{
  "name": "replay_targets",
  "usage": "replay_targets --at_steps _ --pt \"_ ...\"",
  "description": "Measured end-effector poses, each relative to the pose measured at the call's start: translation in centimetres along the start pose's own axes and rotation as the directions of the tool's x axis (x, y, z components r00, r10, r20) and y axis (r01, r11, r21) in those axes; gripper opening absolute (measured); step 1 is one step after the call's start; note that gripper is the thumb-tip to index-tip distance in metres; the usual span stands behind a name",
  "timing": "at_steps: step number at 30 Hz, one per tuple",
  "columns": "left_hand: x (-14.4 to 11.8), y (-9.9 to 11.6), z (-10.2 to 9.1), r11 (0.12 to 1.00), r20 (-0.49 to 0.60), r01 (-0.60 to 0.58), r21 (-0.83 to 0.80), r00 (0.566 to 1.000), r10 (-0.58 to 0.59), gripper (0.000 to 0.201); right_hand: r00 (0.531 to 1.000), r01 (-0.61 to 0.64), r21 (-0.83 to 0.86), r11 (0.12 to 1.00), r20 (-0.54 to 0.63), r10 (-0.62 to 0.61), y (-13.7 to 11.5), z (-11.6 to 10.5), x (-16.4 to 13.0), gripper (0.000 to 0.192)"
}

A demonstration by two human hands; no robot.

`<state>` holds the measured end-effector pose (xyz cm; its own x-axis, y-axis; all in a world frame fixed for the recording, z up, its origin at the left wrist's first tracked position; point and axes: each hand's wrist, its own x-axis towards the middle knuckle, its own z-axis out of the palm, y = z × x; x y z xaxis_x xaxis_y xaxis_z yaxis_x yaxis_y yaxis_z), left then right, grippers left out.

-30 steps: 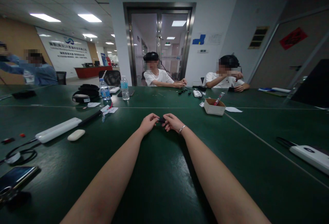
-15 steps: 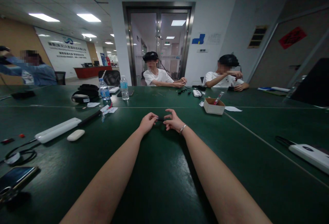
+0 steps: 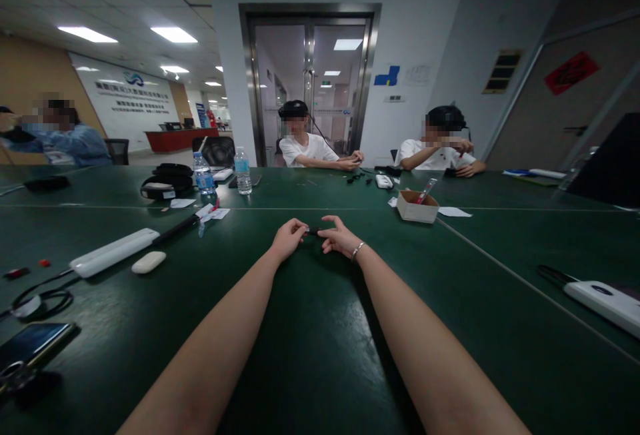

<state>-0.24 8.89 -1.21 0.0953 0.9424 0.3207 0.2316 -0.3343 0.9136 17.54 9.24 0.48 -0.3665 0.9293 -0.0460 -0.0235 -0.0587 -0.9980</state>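
- The dark green table (image 3: 320, 355), smooth and faintly glossy with thin pale seams crossing it, is filling the lower half of the view and bearing everything else.
- Two people in white shirts are sitting on the far side at about 12 and 1 o'clock, and a person in a blue sleeve is showing at the far left, at about 10 o'clock.
- A long white bar-shaped device (image 3: 114, 252) with rounded ends is lying at about 10 o'clock from the hands, with a small pale oval pebble-like case (image 3: 149, 262) just beside it.
- A second white slab-shaped device (image 3: 605, 300) is resting near the right edge, at about 3 o'clock.
- A shallow open cardboard box (image 3: 417, 208) is sitting at about 1 o'clock, with a slim red-tipped stick leaning out of it.
- Two clear plastic water bottles (image 3: 243, 172) are standing upright at about 11 o'clock, near a coiled black headset (image 3: 167, 180).
- The left hand (image 3: 288, 239) is curling loosely, its fingertips pinching the left end of the small black object.
- The right hand (image 3: 341, 238), with a thin metal bracelet at the wrist, is half open, its thumb and forefinger closing on the right end while the other fingers are spreading.
- The small black object (image 3: 313, 230), short and dark, is hanging between the two hands just above the table at 12 o'clock; its exact shape is too small to tell.
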Motion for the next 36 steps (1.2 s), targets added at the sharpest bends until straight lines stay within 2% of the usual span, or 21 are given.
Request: replay_targets --at_steps 3,5,7,9,11,13,16,18,20,24,26,29,31,36 --pt "0.1 -0.3 0.1 1.000 -0.012 -0.010 0.007 1.000 0.010 0.015 0.998 -0.058 -0.052 0.997 -0.032 0.056 0.0 0.3 0.2 0.025" --pt "0.2 -0.5 0.1 1.000 -0.022 -0.015 0.012 1.000 0.015 0.015 0.999 -0.048 -0.082 0.995 -0.016 0.047 0.0 0.4 0.2 0.021" --pt "0.3 -0.7 0.1 1.000 -0.023 -0.019 0.017 1.000 0.020 0.016 1.000 0.006 -0.073 0.997 0.031 -0.003 0.0 0.3 0.1 0.027" --pt "0.3 -0.7 0.1 1.000 -0.021 -0.021 0.023 1.000 0.021 0.016 0.997 0.055 -0.031 0.998 0.060 -0.053 -0.1 0.1 -0.2 0.046" --pt "0.2 -0.6 0.0 0.999 -0.017 -0.020 0.026 1.000 0.021 0.017 0.996 0.059 0.005 0.998 0.059 -0.059 -0.1 -0.1 -0.3 0.055" --pt "0.2 -0.5 0.0 0.999 -0.014 -0.020 0.028 1.000 0.021 0.017 0.998 0.023 0.011 1.000 0.050 -0.024 -0.2 0.0 -0.3 0.046" --pt "0.2 -0.5 0.0 0.999 -0.009 -0.017 0.032 1.000 0.017 0.018 0.999 -0.029 -0.036 0.999 0.021 0.029 -0.2 0.4 0.0 0.020" --pt "0.2 -0.7 0.0 0.999 -0.003 -0.014 0.033 1.000 0.014 0.018 0.999 -0.040 -0.086 0.996 0.011 0.041 -0.1 0.6 0.2 0.013" --pt "0.3 -0.9 0.0 0.999 0.000 -0.017 0.032 1.000 0.017 0.018 0.999 -0.027 -0.110 0.994 0.030 0.030 0.0 0.6 0.3 0.011" --pt "0.4 -1.0 -0.1 0.999 0.006 -0.008 0.053 1.000 0.007 0.020 0.998 0.038 -0.075 0.996 0.059 -0.033 0.2 0.3 0.1 0.027" --pt "0.4 -0.9 -0.2 0.997 0.011 0.010 0.077 1.000 -0.011 0.023 0.997 0.047 -0.076 0.996 0.059 -0.043 0.2 0.2 0.1 0.029" --pt "0.1 -0.4 -0.3 0.988 0.015 0.019 0.155 1.000 -0.022 0.031 0.998 0.037 -0.099 0.994 0.060 -0.032 0.3 0.1 0.1 0.027" --pt "-0.2 0.0 -0.4 0.965 -0.001 0.018 0.262 1.000 -0.018 0.036 0.997 0.041 -0.105 0.994 0.069 -0.034 0.5 0.1 0.2 0.026" --pt "-0.9 1.0 -0.4 0.832 -0.025 0.000 0.554 1.000 0.016 0.046 0.992 0.071 -0.112 0.991 0.109 -0.059 0.8 0.0 0.5 0.029"
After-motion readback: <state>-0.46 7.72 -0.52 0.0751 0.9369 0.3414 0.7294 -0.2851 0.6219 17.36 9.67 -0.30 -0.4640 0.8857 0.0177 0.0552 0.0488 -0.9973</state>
